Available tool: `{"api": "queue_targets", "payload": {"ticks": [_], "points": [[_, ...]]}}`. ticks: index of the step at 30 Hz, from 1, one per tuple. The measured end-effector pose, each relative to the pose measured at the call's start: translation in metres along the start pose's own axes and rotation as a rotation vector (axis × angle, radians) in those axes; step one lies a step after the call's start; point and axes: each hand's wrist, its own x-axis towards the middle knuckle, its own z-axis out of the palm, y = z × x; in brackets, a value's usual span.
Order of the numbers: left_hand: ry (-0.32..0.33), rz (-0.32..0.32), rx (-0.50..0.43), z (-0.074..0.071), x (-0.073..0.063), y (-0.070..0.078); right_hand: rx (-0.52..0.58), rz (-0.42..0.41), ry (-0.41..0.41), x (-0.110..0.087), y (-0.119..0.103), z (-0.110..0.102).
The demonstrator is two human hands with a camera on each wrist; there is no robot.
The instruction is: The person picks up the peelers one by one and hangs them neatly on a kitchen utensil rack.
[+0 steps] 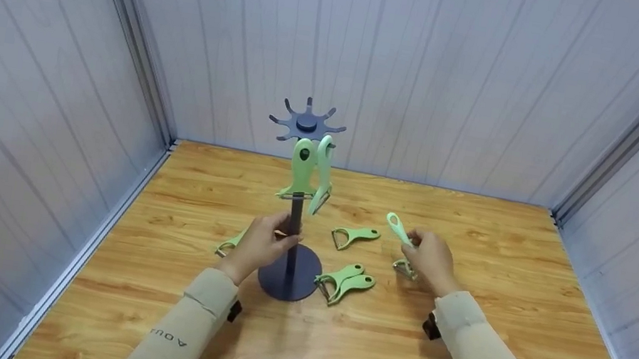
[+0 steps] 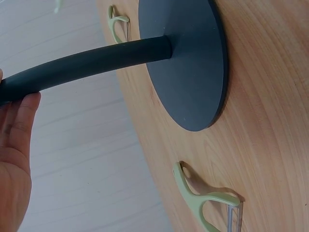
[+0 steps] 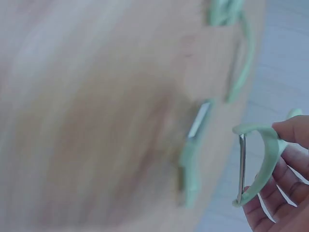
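My left hand (image 1: 264,241) holds the pole of a dark display stand (image 1: 289,273) between thumb and fingers, above its round base. Two green peelers hang from the stand's pronged top: one peeler (image 1: 302,167) faces forward and another (image 1: 323,174) hangs edge-on to its right. To the right, my right hand (image 1: 430,262) pinches a green Y-shaped peeler (image 3: 268,162) near its head, above the table. Its looped handle points up and its metal blade shows below the fingers. In the left wrist view the pole (image 2: 91,63) runs from the base to my fingers.
On the wooden table (image 1: 509,265), one peeler (image 1: 359,234) lies right of the stand. Two overlapping peelers (image 1: 358,283) lie closer, beside the base. Another peeler (image 1: 229,243) is partly hidden behind my left hand. Pale panel walls (image 1: 374,67) enclose the back and sides.
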Motion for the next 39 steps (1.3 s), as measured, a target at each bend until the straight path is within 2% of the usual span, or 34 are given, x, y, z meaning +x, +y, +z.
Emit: {"api": "queue_targets", "payload": {"ticks": [6,16,23,31,39], "points": [[0.007,-0.007,0.009,0.0,0.0,0.0,0.154,-0.07,0.075,-0.004,-0.036,-0.01],[0.003,-0.011,0.015,-0.001,0.001,0.001,0.333,-0.268,0.195,-0.02,-0.095,-0.031],[-0.006,-0.025,0.001,-0.001,0.0,0.001,0.407,-0.384,0.231,-0.031,-0.127,-0.04],[-0.012,-0.022,0.007,-0.001,0.001,0.003,0.437,-0.461,0.271,-0.04,-0.159,-0.054],[-0.011,0.0,0.001,-0.002,0.002,0.001,0.46,-0.542,0.319,-0.042,-0.18,-0.061]]}}
